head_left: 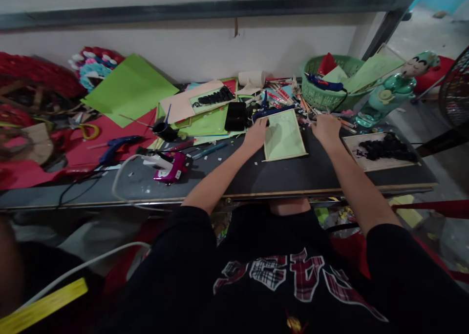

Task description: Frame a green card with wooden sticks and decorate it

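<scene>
A long dark-grey tabletop (286, 180) runs across the view, cluttered along its back. Before it, the wearer's black T-shirt (249, 241) carries large plaid, white-edged lettering, seen upside down; I cannot make out the word. A bright-green square paper sheet (128, 90) leans at the back left. A pale-green plastic basket (311, 94) stands at the back right, and a pale rectangular panel with a black textured shape (388, 148) lies near the table's right end. A light-green rectangular panel with thin wooden edging (284, 134) lies flat between the forearms, its near edge towards the wearer.

Both arms reach forward, palms downward. The left hand (258, 129) rests at that panel's upper-left corner, fingers bent; whether it grips the edge I cannot tell. The right hand (327, 128), apart from the panel on its right, has fingers drawn together and bent inward beside scattered thin sticks; its contents are unclear. Tiny white scraps (219, 158) dot the surface.
</scene>
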Tool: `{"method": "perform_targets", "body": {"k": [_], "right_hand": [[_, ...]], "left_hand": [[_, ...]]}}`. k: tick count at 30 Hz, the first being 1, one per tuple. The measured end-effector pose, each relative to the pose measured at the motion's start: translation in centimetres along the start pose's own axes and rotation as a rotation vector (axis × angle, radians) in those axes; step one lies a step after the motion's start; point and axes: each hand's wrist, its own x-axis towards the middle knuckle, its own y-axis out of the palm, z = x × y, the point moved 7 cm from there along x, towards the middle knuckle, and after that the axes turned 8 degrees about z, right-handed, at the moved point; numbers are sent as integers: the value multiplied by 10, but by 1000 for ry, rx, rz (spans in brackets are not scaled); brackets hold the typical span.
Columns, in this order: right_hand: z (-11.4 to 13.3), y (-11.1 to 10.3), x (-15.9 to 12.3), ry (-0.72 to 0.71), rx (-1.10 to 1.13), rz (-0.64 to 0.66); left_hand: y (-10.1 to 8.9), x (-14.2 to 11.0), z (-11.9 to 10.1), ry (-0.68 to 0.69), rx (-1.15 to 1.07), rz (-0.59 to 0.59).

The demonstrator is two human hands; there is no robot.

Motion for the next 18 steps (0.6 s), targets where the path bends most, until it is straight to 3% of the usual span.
{"method": "perform_targets", "body": {"k": [3,6,9,13,16,18], "right_hand": [[-1,0,5,-2,57,-19],[10,-1,18,-32,133,14],[38,-5,42,-154,161,28],[86,1,83,-485,8,148],[95,14,113,-481,-147,324],[99,16,128,-469,-188,354]], "left_hand": [[19,-19,-16,-75,368,254],[21,-44,-33,-13,569,405],[15,-65,-45,91,642,450],[9,-85,-51,125,659,497],[9,-96,-54,152,672,528],[9,-96,-55,178,665,524]]}}
